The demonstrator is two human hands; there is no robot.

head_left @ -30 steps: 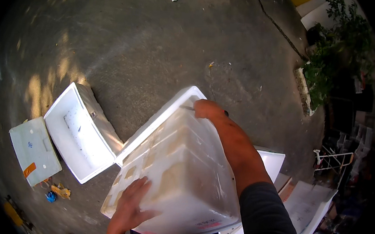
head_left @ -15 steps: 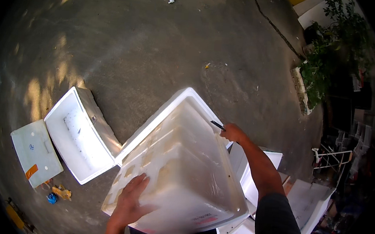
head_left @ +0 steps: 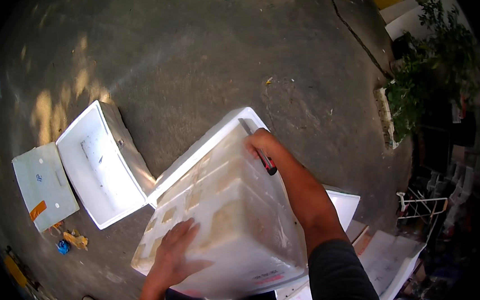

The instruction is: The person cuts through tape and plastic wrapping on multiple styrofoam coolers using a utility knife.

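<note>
A large white foam box (head_left: 234, 223) leans bottom-up in front of me, its base marked by yellowish recesses. My left hand (head_left: 175, 255) lies spread on its near left side, nothing in the fingers. Close to the far corner, my right hand (head_left: 262, 143) grips a utility knife (head_left: 266, 161) with a black and red handle. Its blade points toward the white rim at that corner; whether it touches the foam I cannot tell.
Left of the box, an open foam box (head_left: 103, 173) lies on its side beside a foam lid (head_left: 45, 185) with orange tape. Blue (head_left: 62, 246) and orange scraps (head_left: 76, 240) lie on the concrete floor. More foam pieces (head_left: 389, 263), a white rack (head_left: 421, 205) and plants (head_left: 410, 96) are at right.
My right hand with the knife has moved left and away from me, up to the far corner of the box. My left hand stays at about the same place on the foam.
</note>
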